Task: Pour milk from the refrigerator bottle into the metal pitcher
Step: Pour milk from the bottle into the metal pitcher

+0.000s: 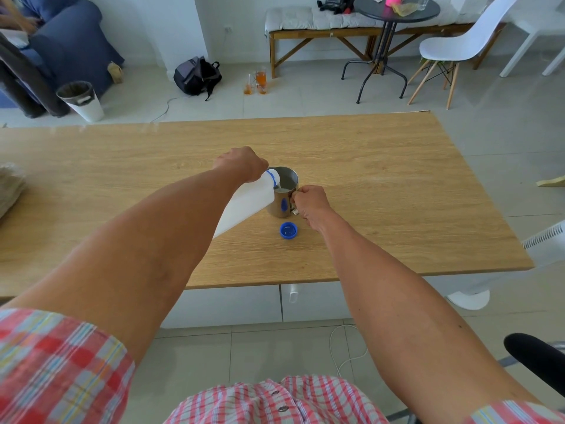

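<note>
1. The left hand [241,163] was wrapped around the upper part of the white milk bottle [244,203], its fingers closed on the bottle just behind the neck; the bottle was tipped steeply, base low and toward the near edge of the tabletop [397,179], mouth raised over the rim of the metal pitcher [282,192]; holding it close to the neck presumably gave finer control of the tilt.
2. The blue-ringed neck lay at the pitcher's left rim, touching it or just above it, I could not tell which; a thin white stream ran from the mouth into the pitcher, where milk already covered the bottom; keeping the mouth that close likely limited splashing.
3. The right hand [310,203] was curled shut on the pitcher's handle at its right side; the pitcher stood upright about mid-tabletop, well away from every edge; that grip seemed meant to stop the light vessel sliding or tipping under the bottle's push.
4. The blue cap [288,231] lay open side up on the tabletop, just toward the near edge from the pitcher, close beside it but apart; probably parked within reach for recapping, and clear of the stream.
5. Judged from the low milk level, the pour looked under way rather than nearly finished; how much was wanted could not be told.
</note>
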### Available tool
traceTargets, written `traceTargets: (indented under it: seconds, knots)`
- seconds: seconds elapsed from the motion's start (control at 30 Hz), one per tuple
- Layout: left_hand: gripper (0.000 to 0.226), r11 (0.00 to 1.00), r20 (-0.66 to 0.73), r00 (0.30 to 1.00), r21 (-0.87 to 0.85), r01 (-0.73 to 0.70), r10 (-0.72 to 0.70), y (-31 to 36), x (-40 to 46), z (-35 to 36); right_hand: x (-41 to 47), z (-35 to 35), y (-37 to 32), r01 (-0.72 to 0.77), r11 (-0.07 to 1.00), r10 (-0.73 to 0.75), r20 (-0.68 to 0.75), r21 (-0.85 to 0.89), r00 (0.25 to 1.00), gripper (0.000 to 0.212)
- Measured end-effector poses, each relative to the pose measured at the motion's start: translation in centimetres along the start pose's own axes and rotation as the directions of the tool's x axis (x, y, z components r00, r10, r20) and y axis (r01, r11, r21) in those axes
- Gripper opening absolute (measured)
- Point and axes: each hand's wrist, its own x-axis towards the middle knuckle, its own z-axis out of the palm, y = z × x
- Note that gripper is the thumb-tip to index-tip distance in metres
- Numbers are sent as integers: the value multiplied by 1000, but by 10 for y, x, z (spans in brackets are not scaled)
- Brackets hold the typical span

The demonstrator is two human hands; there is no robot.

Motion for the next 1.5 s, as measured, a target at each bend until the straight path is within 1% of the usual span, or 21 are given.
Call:
traceTargets:
  seconds: [0.5, 1.5]
  knots:
    - [29, 1000, 10, 1000, -3, 6, -6, 0, 0, 0, 2, 3, 2, 6, 1000, -6, -2, 0, 1000, 15]
    - [29, 1000, 25, 1000, -9, 15, -15, 1, 0, -1, 2, 2, 1, 6, 1000, -7, -11, -21, 1000, 17]
